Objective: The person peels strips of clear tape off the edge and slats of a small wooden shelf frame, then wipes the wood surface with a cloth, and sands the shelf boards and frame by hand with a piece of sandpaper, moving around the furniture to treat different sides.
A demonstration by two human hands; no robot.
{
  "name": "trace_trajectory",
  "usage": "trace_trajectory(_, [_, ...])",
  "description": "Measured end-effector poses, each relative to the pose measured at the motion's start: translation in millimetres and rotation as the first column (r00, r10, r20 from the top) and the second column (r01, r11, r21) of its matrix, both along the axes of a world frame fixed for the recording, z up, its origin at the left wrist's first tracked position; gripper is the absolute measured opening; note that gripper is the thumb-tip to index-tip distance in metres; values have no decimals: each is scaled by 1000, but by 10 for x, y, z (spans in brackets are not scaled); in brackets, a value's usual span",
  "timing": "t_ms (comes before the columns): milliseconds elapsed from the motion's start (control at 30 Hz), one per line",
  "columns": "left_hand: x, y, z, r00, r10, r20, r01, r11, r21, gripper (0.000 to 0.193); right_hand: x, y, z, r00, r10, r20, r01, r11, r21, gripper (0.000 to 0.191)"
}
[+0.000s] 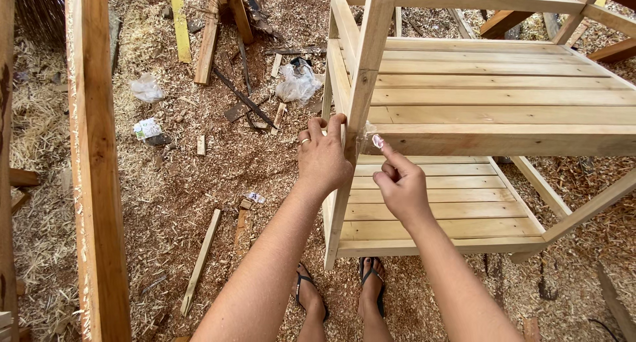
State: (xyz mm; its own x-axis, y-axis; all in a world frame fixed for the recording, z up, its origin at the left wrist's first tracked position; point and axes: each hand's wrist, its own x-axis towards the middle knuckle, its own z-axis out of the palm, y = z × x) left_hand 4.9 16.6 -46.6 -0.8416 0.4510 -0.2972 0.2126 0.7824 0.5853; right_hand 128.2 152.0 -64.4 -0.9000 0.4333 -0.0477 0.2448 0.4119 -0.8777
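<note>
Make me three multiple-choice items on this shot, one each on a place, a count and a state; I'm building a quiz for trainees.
1. Where does the left hand rest?
A. on the wooden shelf unit's corner post
B. on the loose slat on the ground
C. on the plastic bag

2. How many slatted shelves of the wooden shelf unit show?
A. one
B. two
C. four

3. How is the right hand held?
A. flat and open
B. closed in a fist around a hammer
C. index finger out, with a pale blob on its tip, at the joint

Answers: 1 A, its fingers wrap the post; 2 B, an upper and a lower; 3 C, the fingertip meets the joint, other fingers curled.
</note>
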Motion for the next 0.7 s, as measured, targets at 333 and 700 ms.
trace_trajectory(333, [15,36,-67,1000,-1,-16,1,1000,-17,82,-104,34,-423,996,-79,-32,55,883,-466,61])
trace_trajectory(700, [-22,11,-26,1000,3,-1,-3,1000,-18,79,-78,-90,-71,989,75,126,-147,550,822,75])
